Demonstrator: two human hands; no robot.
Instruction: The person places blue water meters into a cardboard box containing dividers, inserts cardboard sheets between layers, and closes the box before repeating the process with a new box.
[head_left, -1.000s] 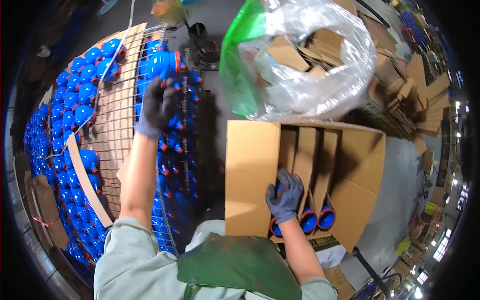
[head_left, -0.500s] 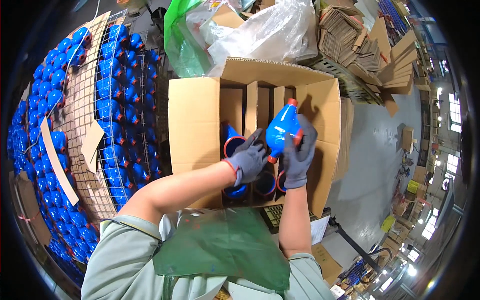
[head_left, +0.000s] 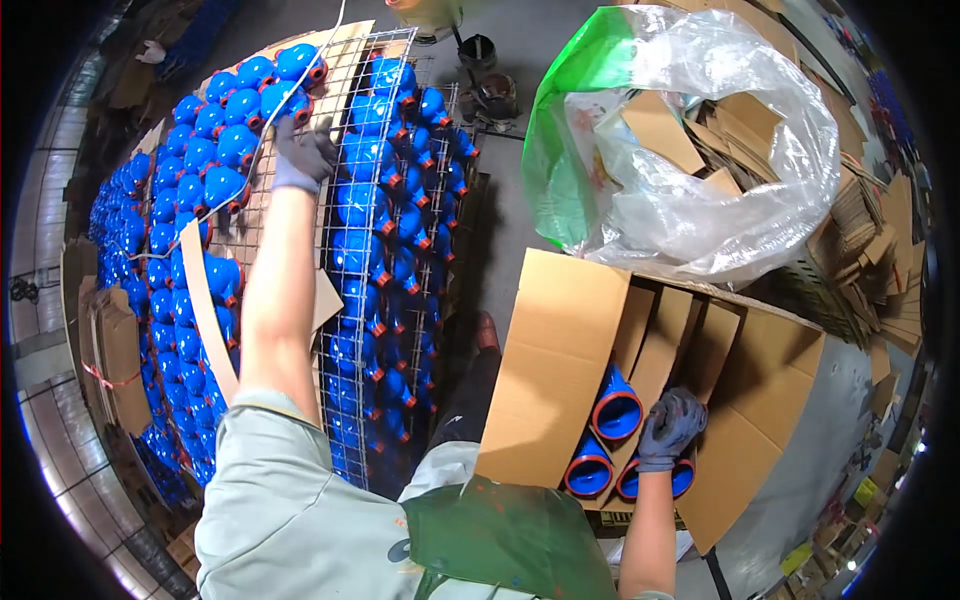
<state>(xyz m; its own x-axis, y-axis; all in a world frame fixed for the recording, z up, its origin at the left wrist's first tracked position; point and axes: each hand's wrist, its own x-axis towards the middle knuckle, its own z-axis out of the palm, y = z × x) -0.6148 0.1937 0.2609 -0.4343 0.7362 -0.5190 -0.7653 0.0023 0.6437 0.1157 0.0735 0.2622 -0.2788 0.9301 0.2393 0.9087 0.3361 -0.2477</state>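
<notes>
My left hand (head_left: 303,158), in a grey glove, reaches to the rack at the left. Its fingers are stretched apart beside a shiny blue bulb-shaped fitting (head_left: 284,101) with red ends, and nothing is in its grip. My right hand (head_left: 673,425), also gloved, is over the open carton (head_left: 548,365) with fingers curled in. Whatever lies beneath those fingers is hidden. Inside the carton, blue flared fittings with red rims show, one (head_left: 617,414) left of that hand and another (head_left: 589,474) nearer me. Upright cardboard dividers (head_left: 655,345) split the carton.
Many blue fittings sit in rows on the wire-mesh rack (head_left: 345,150), with a cardboard strip (head_left: 205,300) leaning there. Behind the carton stands a clear and green plastic bag (head_left: 690,215) holding cardboard scraps. Stacked cardboard (head_left: 900,250) lies at the right. Dark buckets (head_left: 478,52) stand at the back.
My view has swung left. My left hand has gone from the carton to the rack. The blue fitting that was held up in my right hand is no longer seen there; that hand is lower.
</notes>
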